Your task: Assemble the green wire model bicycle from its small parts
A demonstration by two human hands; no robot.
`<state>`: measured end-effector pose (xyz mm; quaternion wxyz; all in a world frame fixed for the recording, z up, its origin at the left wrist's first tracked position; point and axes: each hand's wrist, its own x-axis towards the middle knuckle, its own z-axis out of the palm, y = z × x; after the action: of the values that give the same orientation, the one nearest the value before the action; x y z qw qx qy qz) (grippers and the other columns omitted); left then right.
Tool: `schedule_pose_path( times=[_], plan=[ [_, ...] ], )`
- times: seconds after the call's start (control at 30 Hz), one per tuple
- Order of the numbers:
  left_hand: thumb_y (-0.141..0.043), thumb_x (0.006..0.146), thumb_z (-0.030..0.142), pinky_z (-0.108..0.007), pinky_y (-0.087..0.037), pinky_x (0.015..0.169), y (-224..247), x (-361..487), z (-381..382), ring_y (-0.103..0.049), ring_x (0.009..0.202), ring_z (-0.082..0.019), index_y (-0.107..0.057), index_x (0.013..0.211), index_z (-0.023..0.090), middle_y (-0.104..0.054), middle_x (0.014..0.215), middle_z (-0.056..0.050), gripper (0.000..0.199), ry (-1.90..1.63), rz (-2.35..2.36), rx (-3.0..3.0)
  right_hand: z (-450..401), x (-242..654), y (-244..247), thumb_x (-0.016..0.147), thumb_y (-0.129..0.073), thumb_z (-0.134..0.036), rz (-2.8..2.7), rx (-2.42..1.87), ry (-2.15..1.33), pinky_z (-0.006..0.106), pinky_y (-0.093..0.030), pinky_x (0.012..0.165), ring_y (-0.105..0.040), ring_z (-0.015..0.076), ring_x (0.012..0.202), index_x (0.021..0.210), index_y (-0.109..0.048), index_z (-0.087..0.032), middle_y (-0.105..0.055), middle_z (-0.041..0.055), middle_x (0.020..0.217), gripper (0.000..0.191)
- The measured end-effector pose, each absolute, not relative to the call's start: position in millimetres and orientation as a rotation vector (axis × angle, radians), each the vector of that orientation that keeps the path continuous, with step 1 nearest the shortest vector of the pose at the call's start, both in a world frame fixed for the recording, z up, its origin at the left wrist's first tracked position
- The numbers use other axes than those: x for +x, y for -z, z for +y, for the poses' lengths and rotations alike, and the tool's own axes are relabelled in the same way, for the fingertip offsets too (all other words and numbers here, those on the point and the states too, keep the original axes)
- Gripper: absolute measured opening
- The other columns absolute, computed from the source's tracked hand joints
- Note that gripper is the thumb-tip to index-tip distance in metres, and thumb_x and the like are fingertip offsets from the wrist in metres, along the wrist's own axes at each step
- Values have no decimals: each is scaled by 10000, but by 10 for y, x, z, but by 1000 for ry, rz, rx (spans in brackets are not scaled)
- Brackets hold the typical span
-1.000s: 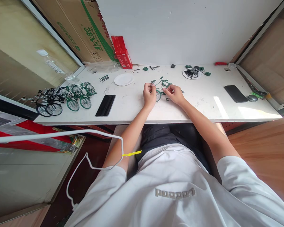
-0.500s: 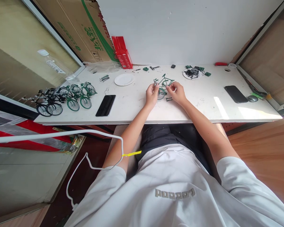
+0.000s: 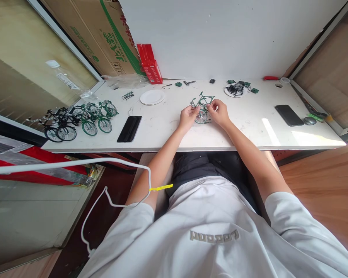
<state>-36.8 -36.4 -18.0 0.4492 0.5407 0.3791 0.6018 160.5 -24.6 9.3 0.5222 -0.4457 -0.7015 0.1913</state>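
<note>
A small green model bicycle frame (image 3: 206, 97) is held above the white table between my two hands, with a spoked wheel (image 3: 201, 116) just below it. The fingers of my left hand (image 3: 189, 117) pinch the bicycle at its lower left side. My right hand (image 3: 219, 112) has its thumb and fingertips closed on the right side of the same bicycle. My fingers hide the exact points of contact. A small dark part lies on the table beneath the wheel, partly covered.
Several finished model bicycles (image 3: 89, 128) stand at the left, beside a phone (image 3: 129, 129). Behind are a white plate (image 3: 152, 97), a red box (image 3: 150, 69) and a plate of black parts (image 3: 236, 90). Another phone (image 3: 289, 115) lies right; a white cable (image 3: 104, 160) hangs in front.
The bicycle frame and wheel have shifted slightly right and tilted. My left hand has moved a little right with them, and my right hand has moved slightly.
</note>
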Motion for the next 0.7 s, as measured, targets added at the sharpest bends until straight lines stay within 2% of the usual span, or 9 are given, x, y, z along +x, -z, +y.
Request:
schedule_pose_path(
  times=[0.2, 0.33, 0.43, 0.57, 0.7],
  plan=[
    [-1044, 744, 548, -337, -669, 897, 187, -367, -381, -822, 971, -225, -753, 1035, 174, -854, 1072, -123, 555, -1399, 884, 1355, -220, 1626, -93, 955, -676, -856, -1653, -1065, -446, 428, -500, 860, -527, 231, 806, 782, -513, -283, -591, 30, 791, 620],
    [-1056, 710, 539, -362, -692, 830, 189, -375, -385, -818, 871, -227, -728, 964, 182, -849, 981, -106, 547, -1403, 895, 1328, -243, 1632, -115, 962, -673, -851, -1674, -1041, -467, 427, -510, 866, -532, 234, 820, 791, -525, -281, -593, 34, 805, 613],
    [-1059, 707, 517, -367, -700, 825, 164, -363, -411, -828, 871, -235, -722, 983, 186, -852, 977, -108, 547, -1426, 922, 1323, -267, 1633, -142, 973, -670, -853, -1676, -1053, -477, 426, -524, 869, -540, 240, 837, 796, -541, -279, -604, 39, 815, 615],
    [-1047, 739, 459, -385, -702, 903, 108, -349, -468, -843, 937, -256, -748, 1069, 159, -851, 998, -137, 537, -1445, 950, 1350, -274, 1643, -158, 964, -667, -861, -1682, -1068, -491, 397, -516, 824, -545, 233, 850, 810, -550, -274, -594, 36, 827, 618],
    [-1026, 783, 442, -365, -691, 893, 96, -364, -494, -833, 892, -245, -777, 1195, 156, -834, 921, -99, 560, -1471, 967, 1394, -268, 1655, -156, 945, -661, -879, -1688, -1063, -569, 379, -487, 769, -539, 225, 846, 819, -533, -273, -590, 35, 832, 631]
  ],
)
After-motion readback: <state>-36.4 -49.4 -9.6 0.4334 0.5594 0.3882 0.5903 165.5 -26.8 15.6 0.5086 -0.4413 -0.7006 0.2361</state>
